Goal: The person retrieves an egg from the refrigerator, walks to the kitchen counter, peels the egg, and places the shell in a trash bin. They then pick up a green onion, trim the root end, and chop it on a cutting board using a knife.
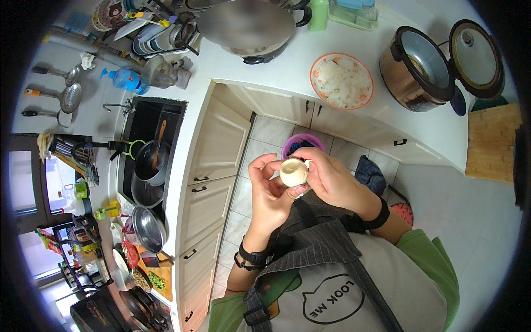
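Note:
In front of my apron, a pale cream, rounded thing (294, 173), apparently a peeled boiled egg, is held up between both hands. A shallow hollow shows on its upper end. My left hand (271, 195) supports it from the left and below, with the thumb underneath and the fingers curled around its side. My right hand (332, 180) grips it from the right with fingertips and thumb. A small white piece, perhaps shell, shows by the right fingertips. Beyond the hands, a pink-purple bin (304, 140) with a dark lining stands on the tiled floor, partly covered by my fingers.
A bowl of white rice (342, 81) sits on the counter beside an open rice cooker (418, 68). Left lies a black sink (155, 110) holding a saucepan (151, 162). A steel bowl (149, 229), chopped greens (156, 280) and a large pot (249, 25) also stand on the counters.

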Action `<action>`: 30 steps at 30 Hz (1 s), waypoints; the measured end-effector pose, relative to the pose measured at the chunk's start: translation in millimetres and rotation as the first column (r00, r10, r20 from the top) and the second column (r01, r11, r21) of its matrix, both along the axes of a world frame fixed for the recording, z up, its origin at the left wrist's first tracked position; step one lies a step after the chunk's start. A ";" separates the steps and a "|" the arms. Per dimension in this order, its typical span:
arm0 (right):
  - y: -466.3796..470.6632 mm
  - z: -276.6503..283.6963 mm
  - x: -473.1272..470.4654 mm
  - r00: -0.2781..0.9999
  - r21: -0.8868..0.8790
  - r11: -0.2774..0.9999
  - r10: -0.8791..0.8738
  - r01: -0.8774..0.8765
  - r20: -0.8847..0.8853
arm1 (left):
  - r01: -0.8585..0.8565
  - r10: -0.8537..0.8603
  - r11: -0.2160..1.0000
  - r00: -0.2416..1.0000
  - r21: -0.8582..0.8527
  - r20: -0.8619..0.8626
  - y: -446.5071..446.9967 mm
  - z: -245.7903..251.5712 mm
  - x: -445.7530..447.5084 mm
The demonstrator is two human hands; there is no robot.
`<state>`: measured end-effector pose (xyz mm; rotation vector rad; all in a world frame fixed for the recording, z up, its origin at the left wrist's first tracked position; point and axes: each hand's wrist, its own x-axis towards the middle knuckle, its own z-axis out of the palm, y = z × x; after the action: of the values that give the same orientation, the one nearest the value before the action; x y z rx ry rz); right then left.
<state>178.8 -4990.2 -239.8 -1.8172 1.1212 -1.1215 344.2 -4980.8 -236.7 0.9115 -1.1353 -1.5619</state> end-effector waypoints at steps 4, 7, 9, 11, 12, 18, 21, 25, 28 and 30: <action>-1.6 4.4 1.2 0.999 -0.071 0.997 -0.027 0.029 0.034 | 0.051 -0.039 0.995 0.991 0.090 -0.131 0.8 6.2 2.5; -1.6 9.5 1.5 0.999 -0.050 0.998 -0.025 0.026 0.022 | 0.098 -0.076 0.989 0.980 0.114 -0.184 1.7 9.1 0.1; -3.5 12.6 0.2 1.000 -0.056 0.998 -0.001 0.002 0.011 | 0.115 -0.112 0.993 0.988 0.021 -0.102 0.0 11.6 0.1; -5.0 15.3 -1.3 1.000 -0.066 0.998 0.019 -0.019 0.005 | 0.105 -0.101 0.994 0.987 0.027 -0.125 0.7 14.7 -1.5; -5.1 16.3 -1.9 1.000 -0.074 0.997 0.021 -0.021 0.003 | 0.081 -0.064 0.993 0.981 0.081 -0.184 2.8 16.3 -3.5; -5.1 19.0 -1.3 0.997 -0.153 0.988 0.008 -0.019 -0.073 | 0.031 -0.032 0.991 0.999 0.131 0.002 -1.0 17.8 -0.7; -5.1 17.8 -0.3 0.997 -0.189 0.982 0.014 -0.028 -0.073 | -0.003 -0.002 0.999 0.996 0.049 0.089 -2.4 14.6 2.5; -6.2 14.8 0.3 0.998 -0.169 0.985 0.038 -0.044 -0.040 | 0.003 -0.006 0.999 0.998 0.044 0.060 -1.1 13.9 4.1; -7.0 12.4 2.1 0.999 -0.202 0.979 0.015 -0.024 -0.047 | 0.008 -0.011 0.999 0.997 0.044 0.078 -2.1 16.3 3.9; -7.5 11.2 3.6 1.000 -0.209 0.978 0.010 -0.011 -0.006 | 0.009 -0.012 0.999 0.997 0.040 0.076 -3.5 18.9 3.5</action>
<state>182.4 -4997.7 -228.6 -1.9845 1.0261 -1.2698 347.7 -4984.2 -217.8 0.9996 -1.1680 -1.5747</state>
